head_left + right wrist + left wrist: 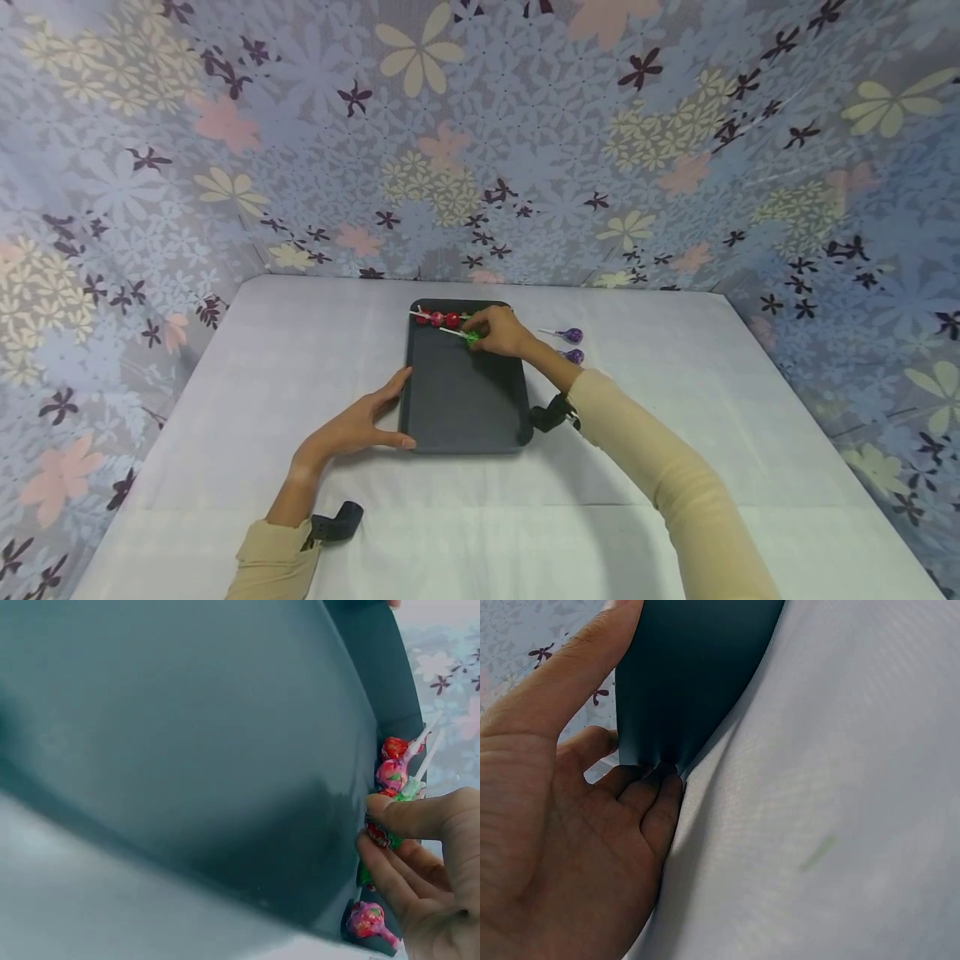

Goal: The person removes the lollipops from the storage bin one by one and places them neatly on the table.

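One round, glossy lollipop [381,835] in hand [501,332]

On my feed the tray [465,400] sits on the table [315,350], a row of lollipops [437,318] inside its far end, where the right hand [501,332] holds another lollipop [472,338]. Two loose lollipops [573,336] lie right of it; the left hand [360,425] touches its left side.

Green lollipop [472,338] over dark tray [463,400]
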Tool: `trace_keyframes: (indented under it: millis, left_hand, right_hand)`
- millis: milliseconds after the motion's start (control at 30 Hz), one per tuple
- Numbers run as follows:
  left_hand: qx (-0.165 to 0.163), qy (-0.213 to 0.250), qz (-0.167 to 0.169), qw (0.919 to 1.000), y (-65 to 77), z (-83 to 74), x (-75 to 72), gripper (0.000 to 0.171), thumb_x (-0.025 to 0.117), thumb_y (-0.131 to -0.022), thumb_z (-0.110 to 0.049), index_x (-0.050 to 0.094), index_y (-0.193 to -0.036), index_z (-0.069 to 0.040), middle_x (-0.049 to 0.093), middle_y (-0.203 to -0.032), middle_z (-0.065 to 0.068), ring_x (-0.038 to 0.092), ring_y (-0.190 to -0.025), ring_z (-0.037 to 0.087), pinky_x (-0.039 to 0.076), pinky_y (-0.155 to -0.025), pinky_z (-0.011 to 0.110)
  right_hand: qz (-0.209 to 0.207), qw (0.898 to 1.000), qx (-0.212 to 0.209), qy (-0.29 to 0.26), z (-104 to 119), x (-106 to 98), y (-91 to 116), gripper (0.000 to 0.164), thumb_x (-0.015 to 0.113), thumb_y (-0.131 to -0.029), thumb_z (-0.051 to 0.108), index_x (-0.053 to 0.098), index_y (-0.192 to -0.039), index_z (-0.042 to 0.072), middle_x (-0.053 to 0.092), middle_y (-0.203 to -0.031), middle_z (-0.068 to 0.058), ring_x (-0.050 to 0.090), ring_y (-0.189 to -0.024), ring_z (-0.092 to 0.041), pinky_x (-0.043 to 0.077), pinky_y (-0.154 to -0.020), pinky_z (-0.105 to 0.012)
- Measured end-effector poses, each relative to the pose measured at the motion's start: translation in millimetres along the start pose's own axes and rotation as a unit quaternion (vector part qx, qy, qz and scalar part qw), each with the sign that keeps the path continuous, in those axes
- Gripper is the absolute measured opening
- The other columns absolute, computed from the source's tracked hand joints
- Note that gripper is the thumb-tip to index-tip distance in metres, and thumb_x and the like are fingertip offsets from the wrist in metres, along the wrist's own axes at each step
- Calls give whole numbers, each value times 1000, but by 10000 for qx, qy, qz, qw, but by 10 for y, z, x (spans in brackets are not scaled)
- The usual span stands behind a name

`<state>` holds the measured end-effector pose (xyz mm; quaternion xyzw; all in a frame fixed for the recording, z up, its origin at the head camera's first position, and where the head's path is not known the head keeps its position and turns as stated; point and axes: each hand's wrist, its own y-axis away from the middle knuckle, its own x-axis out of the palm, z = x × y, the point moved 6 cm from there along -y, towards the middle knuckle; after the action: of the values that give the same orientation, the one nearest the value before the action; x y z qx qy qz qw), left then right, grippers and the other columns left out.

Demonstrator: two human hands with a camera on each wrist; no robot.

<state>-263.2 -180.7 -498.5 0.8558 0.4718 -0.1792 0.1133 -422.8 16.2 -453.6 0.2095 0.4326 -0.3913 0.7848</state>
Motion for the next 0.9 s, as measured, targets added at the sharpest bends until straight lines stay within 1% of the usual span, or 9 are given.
trace_keyframes:
  millis: [67,233,367,567,767,900]
  left_hand:
    - [-30,-56,-23,10000,2,-2,-2,114,83,-78,-29,4,-159,-13,-1,-165,9,2,-152,30,15,-122,51]
    - [-54,-117,-71,9999,4,0,-7,114,84,-77,-30,5,-159,-15,0,-165,8,2,-152,29,16,-122,50]
    - [-37,-152,-59,9999,-5,2,4,114,84,-77,-31,5,-159,-14,0,-165,9,2,-152,30,14,-122,51]
    - [-95,-141,-71,9998,-13,1,15,114,83,-78,-31,5,-159,-15,0,-165,8,2,-152,31,15,-122,52]
    - [-35,-132,-52,9999,-19,5,19,113,83,-78,-29,5,-159,-13,-1,-165,12,1,-151,34,15,-121,53]
    - [-29,-35,-19,10000,-14,5,15,113,83,-79,-28,4,-159,-13,-2,-165,11,0,-151,34,14,-121,53]
  right_hand:
    - [-82,9999,-30,-126,-7,-27,47,35,80,-79,6,71,-112,3,71,-113,-13,70,-101,-28,58,-88,-36]
    - [-356,9984,-205,-397,-6,-112,175,26,81,-77,4,71,-101,2,72,-105,-14,71,-98,-29,59,-86,-34]
    - [-511,9969,-322,-513,-7,-197,301,23,81,-78,3,72,-99,0,73,-102,-15,72,-96,-29,60,-85,-33]
    - [-505,9956,-276,-745,-13,-311,516,23,79,-79,2,73,-101,-1,72,-104,-15,72,-96,-29,60,-82,-31]
    - [-407,9951,-169,-880,-58,-395,757,23,78,-81,3,73,-103,-1,73,-104,-16,72,-94,-28,61,-79,-29]
    - [-438,9943,-200,-949,-97,-453,936,25,78,-80,1,73,-105,-2,72,-102,-17,72,-92,-28,61,-79,-29]
